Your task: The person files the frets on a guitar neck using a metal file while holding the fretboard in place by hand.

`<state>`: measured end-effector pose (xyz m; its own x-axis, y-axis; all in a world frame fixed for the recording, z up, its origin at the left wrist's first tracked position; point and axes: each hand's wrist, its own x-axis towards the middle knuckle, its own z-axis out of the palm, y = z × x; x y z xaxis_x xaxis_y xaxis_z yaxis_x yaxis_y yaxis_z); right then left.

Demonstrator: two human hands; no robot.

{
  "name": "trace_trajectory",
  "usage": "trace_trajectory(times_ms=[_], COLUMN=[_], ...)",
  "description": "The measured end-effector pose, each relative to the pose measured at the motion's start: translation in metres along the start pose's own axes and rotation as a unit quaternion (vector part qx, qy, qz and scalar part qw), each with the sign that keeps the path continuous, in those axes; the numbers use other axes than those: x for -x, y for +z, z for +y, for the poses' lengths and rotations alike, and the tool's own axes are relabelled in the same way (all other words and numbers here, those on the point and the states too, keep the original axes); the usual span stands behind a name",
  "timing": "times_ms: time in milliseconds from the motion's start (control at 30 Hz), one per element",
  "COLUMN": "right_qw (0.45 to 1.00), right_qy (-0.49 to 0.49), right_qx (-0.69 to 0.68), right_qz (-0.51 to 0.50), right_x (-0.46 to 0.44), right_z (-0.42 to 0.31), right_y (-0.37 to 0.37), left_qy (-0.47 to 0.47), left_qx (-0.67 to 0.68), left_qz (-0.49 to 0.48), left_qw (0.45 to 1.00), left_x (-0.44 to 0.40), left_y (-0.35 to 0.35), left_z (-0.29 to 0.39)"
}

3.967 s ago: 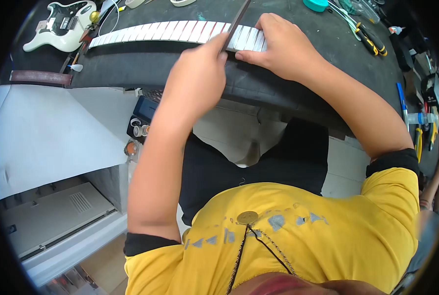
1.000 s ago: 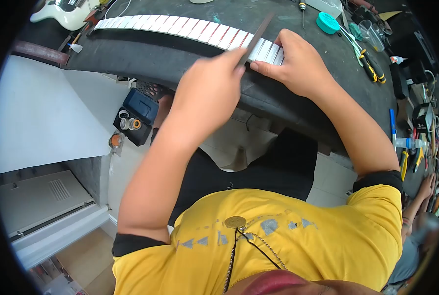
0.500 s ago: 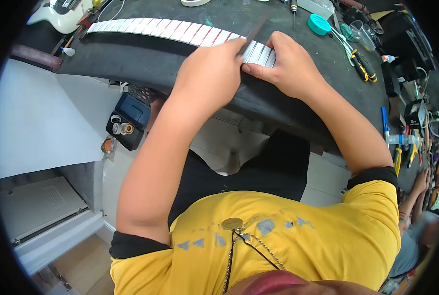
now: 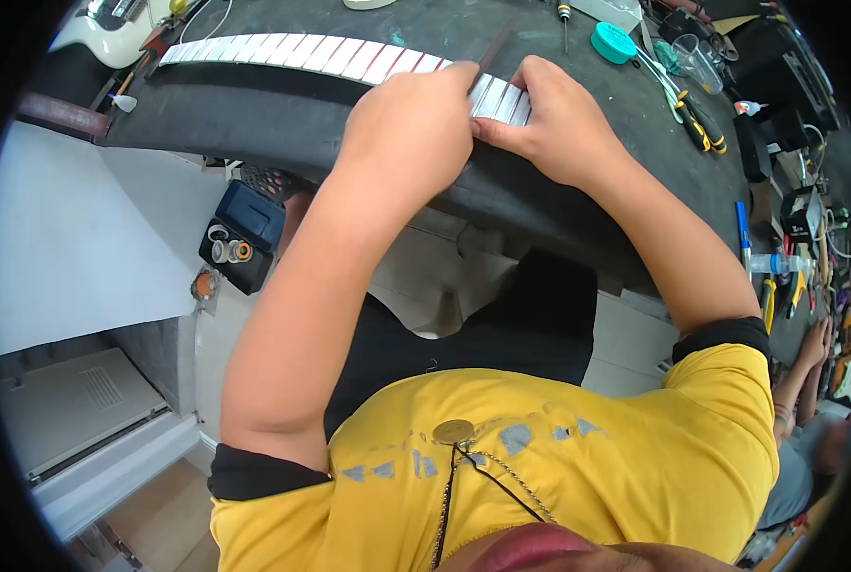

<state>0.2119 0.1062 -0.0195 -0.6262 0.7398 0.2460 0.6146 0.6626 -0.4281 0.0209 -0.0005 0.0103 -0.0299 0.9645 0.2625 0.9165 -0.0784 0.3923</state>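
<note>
Fretboard (image 4: 297, 51) in pinching right hand (image 4: 572, 126)

The thin tool (image 4: 496, 48) is blurred, its near end hidden by the left hand (image 4: 408, 132).

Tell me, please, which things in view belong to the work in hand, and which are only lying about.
In the work:
- dark flat tool, in the left hand
- long white-covered strip, its end held by the right hand

Lying about:
- white guitar body
- teal round container
- screwdriver
- blue pen
</note>
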Motion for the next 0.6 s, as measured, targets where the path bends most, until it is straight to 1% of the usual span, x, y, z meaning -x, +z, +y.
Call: trace_trajectory(times_ms=[33, 67, 133, 167, 267, 300, 333, 400, 433, 467, 533, 600], right_qw=[1.0, 1.0, 1.0, 1.0, 1.0, 1.0, 1.0, 1.0, 1.0, 1.0, 1.0, 1.0], right_qy=[0.001, 0.003, -0.008, -0.011, -0.001, 0.001, -0.002, -0.007, -0.007, -0.006, 0.004, 0.008], right_qx=[-0.007, -0.015, -0.012, -0.013, 0.008, 0.005, 0.002, -0.002, -0.001, 0.0, -0.002, -0.009], right_qz=[-0.003, -0.007, 0.003, 0.009, 0.007, 0.008, 0.007, 0.005, 0.006, 0.004, -0.002, -0.007], right_x=[0.0, 0.0, -0.001, 0.0, -0.001, 0.0, 0.0, -0.001, -0.002, -0.001, -0.001, 0.0], right_z=[0.001, 0.002, 0.003, 0.005, 0.002, 0.003, 0.003, 0.002, 0.002, 0.001, 0.001, 0.0], right_y=[-0.001, 0.0, 0.001, 0.003, 0.004, 0.003, 0.003, 0.003, 0.002, 0.001, -0.001, -0.002], left_qy=[0.011, 0.006, -0.019, -0.023, -0.069, -0.086, -0.058, 0.001, 0.015, -0.043, 0.017, 0.007], left_qx=[-0.006, 0.004, 0.032, 0.027, 0.068, 0.07, 0.043, -0.012, -0.012, 0.014, -0.008, 0.003], left_qz=[0.014, 0.022, 0.011, 0.002, -0.02, -0.03, -0.023, -0.007, 0.008, -0.03, 0.012, 0.008], left_qw=[1.0, 1.0, 0.999, 0.999, 0.995, 0.993, 0.997, 1.0, 1.0, 0.999, 1.0, 1.0], left_x=[-0.006, 0.008, 0.059, 0.091, 0.162, 0.168, 0.161, 0.12, 0.093, 0.063, 0.014, 0.009], left_y=[0.004, 0.004, -0.023, -0.032, -0.046, -0.05, -0.049, -0.042, -0.032, -0.032, -0.003, -0.001], left_z=[-0.001, -0.003, 0.008, 0.007, 0.002, 0.004, 0.004, -0.001, -0.004, 0.006, -0.003, -0.002])
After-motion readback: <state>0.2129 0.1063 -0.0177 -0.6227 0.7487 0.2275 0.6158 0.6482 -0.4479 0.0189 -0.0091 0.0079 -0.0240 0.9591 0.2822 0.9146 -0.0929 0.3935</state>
